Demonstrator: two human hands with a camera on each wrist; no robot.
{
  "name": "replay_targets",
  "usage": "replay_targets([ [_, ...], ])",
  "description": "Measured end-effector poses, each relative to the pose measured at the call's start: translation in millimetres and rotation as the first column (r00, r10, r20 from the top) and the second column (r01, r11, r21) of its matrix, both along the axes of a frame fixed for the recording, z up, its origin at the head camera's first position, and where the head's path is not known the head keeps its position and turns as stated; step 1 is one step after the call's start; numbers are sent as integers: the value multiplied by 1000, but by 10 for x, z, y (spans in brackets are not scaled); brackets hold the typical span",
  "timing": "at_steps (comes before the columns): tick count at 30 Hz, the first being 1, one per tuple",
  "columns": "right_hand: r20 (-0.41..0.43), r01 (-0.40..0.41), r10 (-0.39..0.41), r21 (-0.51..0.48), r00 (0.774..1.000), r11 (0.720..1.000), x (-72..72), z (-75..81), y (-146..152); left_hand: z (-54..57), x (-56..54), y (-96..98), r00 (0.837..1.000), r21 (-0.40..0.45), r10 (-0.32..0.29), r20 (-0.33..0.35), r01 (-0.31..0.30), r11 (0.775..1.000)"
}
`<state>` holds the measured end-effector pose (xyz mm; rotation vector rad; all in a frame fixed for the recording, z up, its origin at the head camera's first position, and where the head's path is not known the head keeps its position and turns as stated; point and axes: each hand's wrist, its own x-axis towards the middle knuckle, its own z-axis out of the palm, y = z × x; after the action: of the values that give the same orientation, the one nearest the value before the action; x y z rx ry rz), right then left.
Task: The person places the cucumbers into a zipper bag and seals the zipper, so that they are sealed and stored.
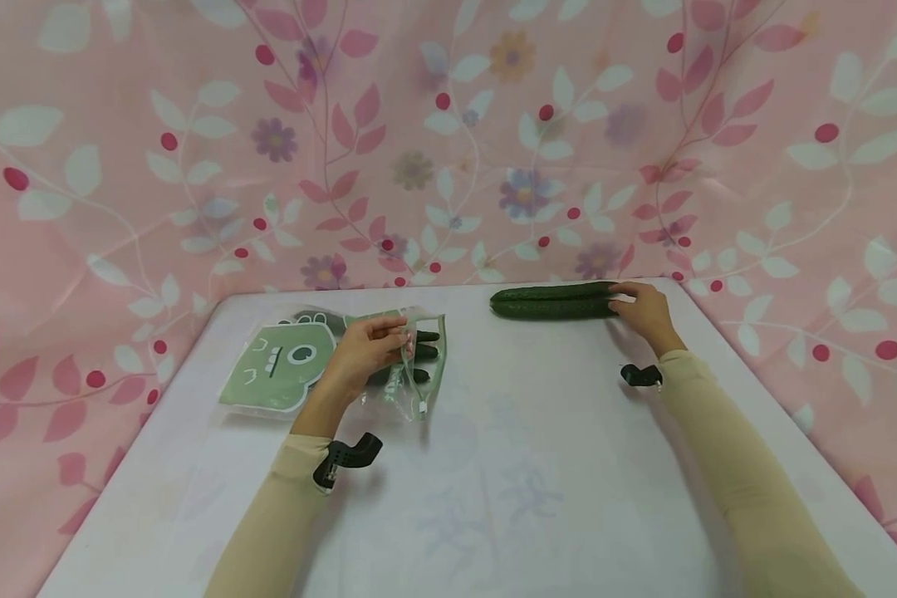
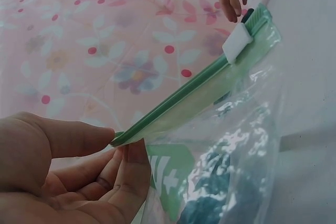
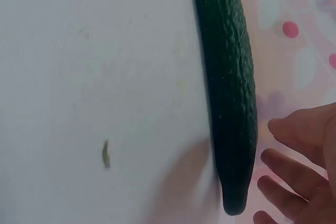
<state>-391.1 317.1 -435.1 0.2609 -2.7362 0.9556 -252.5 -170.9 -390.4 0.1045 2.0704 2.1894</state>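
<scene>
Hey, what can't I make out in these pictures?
Left wrist view: contents of the plastic bag, blurred by glare.
Head view: part of the dark green things in the plastic bag, hidden by the left hand.
Right wrist view: one end of the cucumber, cut off by the top edge; part of the right hand, by the right edge.

head: high, forward-down | left wrist: close along zip bag, shared with head | right wrist: near, seemingly downward
</scene>
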Motion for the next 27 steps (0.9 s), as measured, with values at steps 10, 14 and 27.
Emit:
replay_targets([
  [10, 167, -50, 42, 46, 985, 998, 21, -64, 82, -12, 10, -10, 1000, -14, 2, -2, -2, 1000],
  [14, 166, -71, 56, 87, 985, 994, -42, -90, 100, -6, 8, -9, 1000, -11, 5, -4, -5, 1000],
  [27, 126, -215, 192, 199, 973, 956, -95, -150, 169, -2, 17, -9, 1000, -56, 6, -4, -6, 998],
])
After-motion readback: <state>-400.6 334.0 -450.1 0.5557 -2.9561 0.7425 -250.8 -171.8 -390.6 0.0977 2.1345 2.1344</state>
